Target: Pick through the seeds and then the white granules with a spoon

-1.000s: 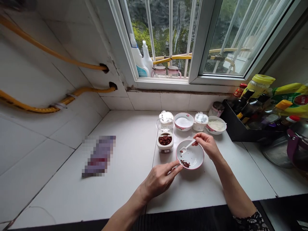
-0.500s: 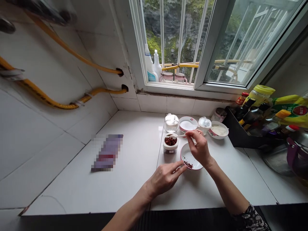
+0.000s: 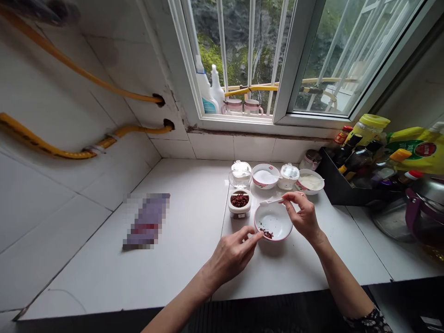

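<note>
A small white bowl with a pink rim [image 3: 279,223] stands on the counter, dark reddish dried spice pieces [image 3: 266,233] scattered in its near left part. The fingers of my left hand [image 3: 236,252] are closed on the bowl's left rim. Pinched in my right hand [image 3: 302,212] is a small white spoon [image 3: 272,201], held over the bowl's far edge. Whether the spoon carries anything is too small to tell. Just left of the bowl sits a clear spice jar [image 3: 239,211] full of the same dark pieces, its lid [image 3: 240,175] tipped open behind it.
Behind stand a bowl of white powder [image 3: 265,177], a lidded clear jar [image 3: 288,177] and a bowl of pale granules [image 3: 310,181]. A black box of bottles [image 3: 338,182] and a pot with purple handle [image 3: 414,212] are right. A blurred purple packet [image 3: 147,222] lies left.
My right hand has drawn the spoon away from the spice jar, rightward to the bowl. My left hand remains at the bowl's rim. The whole view has shifted slightly.
</note>
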`<action>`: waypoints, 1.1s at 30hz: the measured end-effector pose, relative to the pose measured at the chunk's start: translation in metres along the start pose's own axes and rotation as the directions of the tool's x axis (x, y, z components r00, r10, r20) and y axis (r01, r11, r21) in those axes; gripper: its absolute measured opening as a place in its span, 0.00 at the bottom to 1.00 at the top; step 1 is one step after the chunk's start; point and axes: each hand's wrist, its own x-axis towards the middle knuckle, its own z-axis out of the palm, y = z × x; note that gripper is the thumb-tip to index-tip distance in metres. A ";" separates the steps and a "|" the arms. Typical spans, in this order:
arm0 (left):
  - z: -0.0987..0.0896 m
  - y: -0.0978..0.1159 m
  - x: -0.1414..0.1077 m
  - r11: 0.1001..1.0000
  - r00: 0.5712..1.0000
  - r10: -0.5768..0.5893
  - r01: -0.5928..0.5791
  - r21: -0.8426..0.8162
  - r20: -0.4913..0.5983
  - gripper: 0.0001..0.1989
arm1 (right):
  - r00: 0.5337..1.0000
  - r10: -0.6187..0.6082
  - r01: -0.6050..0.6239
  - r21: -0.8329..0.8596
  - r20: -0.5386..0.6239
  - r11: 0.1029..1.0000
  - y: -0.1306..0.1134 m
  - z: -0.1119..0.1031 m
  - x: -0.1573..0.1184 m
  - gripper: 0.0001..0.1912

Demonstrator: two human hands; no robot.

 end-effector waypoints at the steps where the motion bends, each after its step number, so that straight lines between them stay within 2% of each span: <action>1: 0.000 0.001 0.000 0.999 0.998 -0.048 0.048 0.006 0.030 0.17 | 0.999 -0.012 0.012 -0.004 0.034 1.000 0.003 -0.001 -0.004 0.05; 3: 0.002 0.003 0.000 0.989 0.986 -0.150 0.150 0.004 0.078 0.17 | 0.995 -0.043 0.045 -0.025 0.085 0.999 0.006 -0.003 -0.012 0.07; 6: 0.007 0.005 0.001 0.952 0.953 -0.277 0.289 -0.100 0.122 0.17 | 0.990 -0.075 0.082 -0.055 0.121 0.995 0.009 -0.002 -0.019 0.07; 9: 0.015 0.006 0.000 0.918 0.937 -0.329 0.347 -0.193 0.121 0.12 | 0.981 -0.115 0.128 -0.072 0.154 0.989 0.009 0.000 -0.022 0.07; 12: 0.024 0.006 -0.004 0.938 0.945 -0.321 0.326 -0.120 0.055 0.07 | 0.966 -0.162 0.183 -0.094 0.200 0.979 0.006 0.002 -0.025 0.08; 15: 0.027 0.005 -0.009 0.970 0.970 -0.244 0.243 -0.014 -0.017 0.06 | 0.948 -0.193 0.213 -0.052 0.253 0.976 0.000 0.002 -0.027 0.08; 19: 0.025 0.005 -0.010 0.982 0.984 -0.169 0.174 0.080 -0.065 0.06 | 0.918 -0.213 0.196 0.085 0.335 0.977 -0.010 -0.008 -0.027 0.09; 21: 0.024 0.006 -0.009 0.983 0.986 -0.135 0.146 0.113 -0.098 0.06 | 0.924 -0.205 0.182 0.099 0.324 0.978 -0.015 -0.015 -0.027 0.09; 25: 0.024 0.008 -0.007 0.980 0.987 -0.059 0.086 0.180 -0.150 0.05 | 0.959 -0.131 0.149 -0.054 0.252 0.987 -0.019 -0.027 -0.033 0.09; 28: 0.025 0.010 -0.005 0.978 0.986 -0.045 0.077 0.196 -0.161 0.04 | 0.965 -0.071 0.101 -0.107 0.252 0.989 -0.021 -0.029 -0.044 0.09; 30: 0.025 0.011 -0.005 0.977 0.986 -0.033 0.066 0.203 -0.163 0.04 | 0.967 -0.010 0.032 -0.080 0.256 0.996 -0.023 -0.028 -0.052 0.09; 33: 0.025 0.012 -0.006 0.977 0.988 -0.021 0.053 0.209 -0.155 0.04 | 0.961 0.146 -0.140 -0.042 0.237 0.989 -0.027 -0.025 -0.059 0.09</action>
